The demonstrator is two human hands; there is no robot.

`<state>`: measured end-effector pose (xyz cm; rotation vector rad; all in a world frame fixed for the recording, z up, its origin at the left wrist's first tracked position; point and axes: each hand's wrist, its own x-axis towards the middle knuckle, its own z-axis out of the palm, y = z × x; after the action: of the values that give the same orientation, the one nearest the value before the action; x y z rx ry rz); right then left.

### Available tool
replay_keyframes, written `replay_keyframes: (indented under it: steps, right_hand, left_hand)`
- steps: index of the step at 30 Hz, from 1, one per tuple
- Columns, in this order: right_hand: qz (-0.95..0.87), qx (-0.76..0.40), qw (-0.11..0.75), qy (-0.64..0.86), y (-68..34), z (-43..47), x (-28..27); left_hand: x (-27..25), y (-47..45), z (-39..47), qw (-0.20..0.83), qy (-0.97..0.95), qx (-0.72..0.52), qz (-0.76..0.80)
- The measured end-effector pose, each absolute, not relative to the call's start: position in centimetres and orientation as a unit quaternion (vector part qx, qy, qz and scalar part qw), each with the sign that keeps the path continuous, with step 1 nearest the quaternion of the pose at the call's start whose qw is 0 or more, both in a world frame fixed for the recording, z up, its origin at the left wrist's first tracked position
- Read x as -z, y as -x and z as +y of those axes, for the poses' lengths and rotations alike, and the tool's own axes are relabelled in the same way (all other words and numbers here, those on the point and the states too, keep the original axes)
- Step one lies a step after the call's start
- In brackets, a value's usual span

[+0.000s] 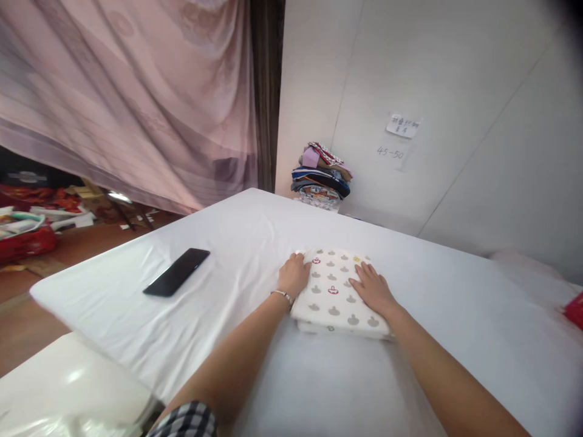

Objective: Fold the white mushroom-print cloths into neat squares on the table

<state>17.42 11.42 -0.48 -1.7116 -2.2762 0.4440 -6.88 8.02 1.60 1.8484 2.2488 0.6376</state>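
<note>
A folded white cloth [334, 306] printed with small grey, red and yellow figures lies flat on the white-covered table [255, 230]. At its left edge rests my left hand [294, 274], with a bracelet at the wrist; its fingers reach along the side of the cloth and are not closed round it. My right hand [374, 291] lies on top of the cloth near the right edge, fingers spread. The cloth's layers show along its near edge.
A black phone [177, 272] lies on the table to the left. Behind the far edge, a stack of folded clothes [321, 176] stands by the wall. Paper notes [403, 125] are stuck there. A pink curtain [150, 91] hangs at left; something red [574, 311] sits far right.
</note>
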Motion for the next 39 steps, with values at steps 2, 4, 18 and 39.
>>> replay_keyframes:
  steps: [2,4,18,39]
  right_hand:
    - [-0.78,-0.173,0.158,0.58,-17.7,11.4,0.6]
    - [-0.751,-0.227,0.211,0.583,-18.2,11.6,0.1]
    - [-0.436,-0.604,0.296,0.598,-20.1,18.0,-2.5]
    - [-0.753,-0.097,0.352,0.547,-19.3,16.9,0.2]
  left_hand:
    - [-1.1,6.9,8.0,0.068,-0.619,-0.217,0.752]
    - [-0.9,7.0,8.0,0.061,-0.624,-0.216,0.748]
    - [-0.8,7.1,8.2,0.046,-0.628,-0.219,0.745]
    - [-0.5,8.0,8.8,0.116,-0.593,-0.249,0.757]
